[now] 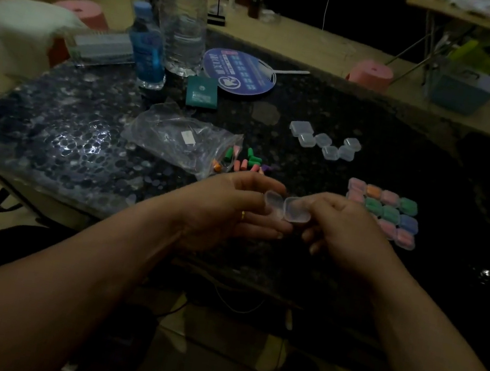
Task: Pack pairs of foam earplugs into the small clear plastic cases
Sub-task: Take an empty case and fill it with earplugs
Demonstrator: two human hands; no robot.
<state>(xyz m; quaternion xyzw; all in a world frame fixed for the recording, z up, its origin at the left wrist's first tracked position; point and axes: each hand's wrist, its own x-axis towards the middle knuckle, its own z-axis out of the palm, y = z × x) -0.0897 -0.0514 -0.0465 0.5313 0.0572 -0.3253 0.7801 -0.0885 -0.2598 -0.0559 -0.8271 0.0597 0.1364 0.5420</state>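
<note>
An open, empty clear plastic case (288, 209) is held between both hands above the table's near edge. My left hand (230, 212) pinches its left half, and my right hand (348, 233) grips its right half. Loose foam earplugs (246, 161) in green, pink, orange and purple lie just beyond my left hand, by the mouth of a clear plastic bag (177, 139). Several empty clear cases (324, 141) sit farther back. To the right lies a block of several closed cases (384, 212) with coloured earplugs inside.
A dark speckled table (52, 135) carries two water bottles (184, 15), a blue round fan (239, 72), a green packet (202, 92) and a clear box (101, 48) at the back. Pink stools (372, 74) stand behind it. The room is dim.
</note>
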